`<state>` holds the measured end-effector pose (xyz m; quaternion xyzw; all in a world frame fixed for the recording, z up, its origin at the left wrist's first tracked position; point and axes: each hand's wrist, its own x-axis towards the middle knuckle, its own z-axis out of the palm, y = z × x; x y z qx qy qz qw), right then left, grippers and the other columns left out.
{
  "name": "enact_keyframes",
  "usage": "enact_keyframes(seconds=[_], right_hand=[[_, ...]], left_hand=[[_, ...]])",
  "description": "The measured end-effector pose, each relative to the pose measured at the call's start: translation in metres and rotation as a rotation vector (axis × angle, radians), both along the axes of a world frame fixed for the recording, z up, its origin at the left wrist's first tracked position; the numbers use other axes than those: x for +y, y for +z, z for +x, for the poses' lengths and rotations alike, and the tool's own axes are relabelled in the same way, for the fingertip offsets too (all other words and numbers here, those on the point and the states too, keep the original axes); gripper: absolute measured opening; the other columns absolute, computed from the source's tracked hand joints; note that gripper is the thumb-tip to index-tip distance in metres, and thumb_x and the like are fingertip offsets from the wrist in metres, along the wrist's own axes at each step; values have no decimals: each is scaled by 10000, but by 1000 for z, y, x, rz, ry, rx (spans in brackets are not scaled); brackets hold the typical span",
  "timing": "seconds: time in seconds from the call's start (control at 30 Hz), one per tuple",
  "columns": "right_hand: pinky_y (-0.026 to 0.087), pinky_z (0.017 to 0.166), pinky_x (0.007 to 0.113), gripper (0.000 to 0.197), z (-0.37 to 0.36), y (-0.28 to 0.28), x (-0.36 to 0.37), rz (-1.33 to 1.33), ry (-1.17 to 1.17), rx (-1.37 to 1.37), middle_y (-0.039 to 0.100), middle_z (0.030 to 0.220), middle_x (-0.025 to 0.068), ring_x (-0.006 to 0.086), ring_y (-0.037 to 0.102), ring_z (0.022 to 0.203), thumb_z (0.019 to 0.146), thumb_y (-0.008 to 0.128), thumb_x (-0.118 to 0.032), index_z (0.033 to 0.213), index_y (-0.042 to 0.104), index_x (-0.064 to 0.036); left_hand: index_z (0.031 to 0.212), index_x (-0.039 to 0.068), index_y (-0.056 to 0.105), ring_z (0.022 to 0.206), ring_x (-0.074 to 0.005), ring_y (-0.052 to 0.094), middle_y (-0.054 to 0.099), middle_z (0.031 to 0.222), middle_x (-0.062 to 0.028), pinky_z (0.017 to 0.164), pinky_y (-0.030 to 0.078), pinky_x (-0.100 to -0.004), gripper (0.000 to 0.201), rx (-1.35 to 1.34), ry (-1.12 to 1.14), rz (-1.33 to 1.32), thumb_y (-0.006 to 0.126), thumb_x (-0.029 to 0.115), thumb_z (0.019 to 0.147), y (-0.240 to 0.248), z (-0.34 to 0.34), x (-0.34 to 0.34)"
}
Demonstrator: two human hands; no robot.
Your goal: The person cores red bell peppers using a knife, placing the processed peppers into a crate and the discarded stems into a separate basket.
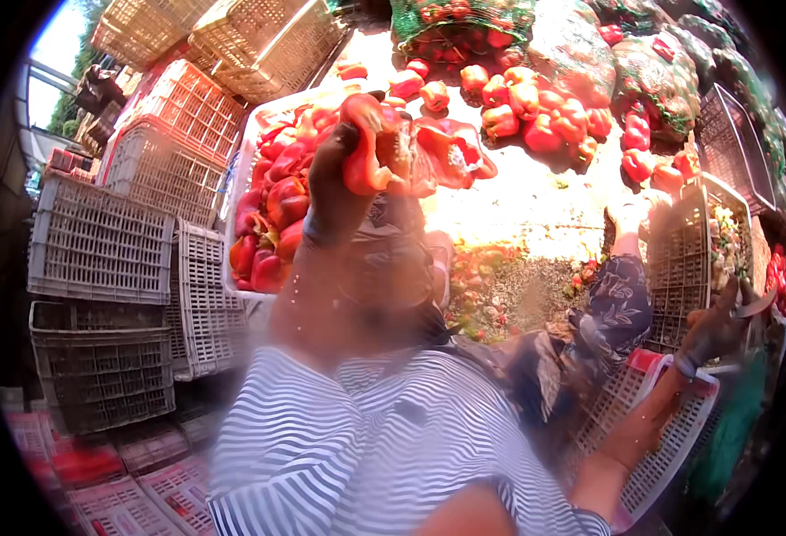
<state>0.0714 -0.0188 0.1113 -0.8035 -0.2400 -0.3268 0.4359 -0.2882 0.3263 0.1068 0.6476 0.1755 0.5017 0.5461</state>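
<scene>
My left hand (pixel 332 183) reaches forward, closed around a red bell pepper (pixel 373 147) that is split open, its pale seedy inside showing. Below and left of it stands a white crate (pixel 235 210) heaped with red pepper pieces (pixel 281 201). Far out to the right, my right hand (pixel 716 332) is closed on a knife (pixel 757 305) with a short metal blade; its handle is mostly hidden in the fingers. A white and red crate (pixel 679 429) lies under my right forearm.
Whole red bell peppers (pixel 536 112) lie on the ground ahead, before net sacks (pixel 572 58) of peppers. Stacked plastic crates (pixel 98 237) rise on the left. A crate with scraps (pixel 710 241) stands at the right. Seeds and bits (pixel 536 295) litter the ground.
</scene>
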Motion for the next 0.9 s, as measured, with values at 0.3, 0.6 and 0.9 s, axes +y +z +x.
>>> enact_keyframes(seconds=[0.3, 0.6, 0.9], right_hand=[[459, 915, 402, 541, 174, -45, -27, -317, -95, 183, 605, 1260, 170, 296, 587, 1110, 967, 531, -439, 1328, 546, -36], [501, 868, 351, 335, 2, -102, 91, -381, 444, 432, 673, 1120, 135, 232, 636, 1019, 979, 558, -245, 1203, 618, -3], [454, 611, 320, 211, -50, -160, 127, -321, 547, 810, 611, 783, 80, 161, 571, 690, 911, 585, -161, 1037, 631, 2]], left_hand=[[1204, 13, 536, 1088, -204, 571, 585, 1140, -92, 977, 457, -334, 379, 124, 365, 314, 524, 212, 881, 82, -183, 95], [1243, 45, 546, 1048, -180, 587, 600, 1151, -86, 951, 483, -323, 462, 236, 503, 292, 689, 171, 822, 94, -189, 199], [1414, 240, 455, 1335, -319, 451, 403, 1491, -156, 1110, 315, -500, 643, 1910, 562, 511, 602, 478, 835, -146, -186, 301]])
